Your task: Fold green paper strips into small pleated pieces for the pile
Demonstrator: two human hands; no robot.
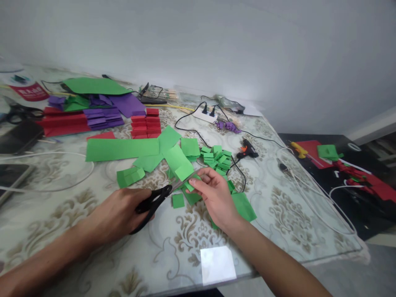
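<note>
My left hand [123,208] is closed round the black handles of a pair of scissors [154,202], whose blades point right. The blades lie at a strip of green paper [177,160], near its lower end. That end of the paper is pinched between the thumb and fingers of my right hand [213,192]. A small green square [178,201] lies on the table just below the blades. Behind my right hand is a heap of small cut green pieces [218,159]. Larger green sheets [123,149] lie to the left of the strip.
Folded red paper [145,123] and purple paper [103,117] lie at the back left, near a second pair of scissors [21,111]. A glue gun [247,149] and a power strip [204,115] with cords are at the back right. A white card [218,265] lies at the front edge.
</note>
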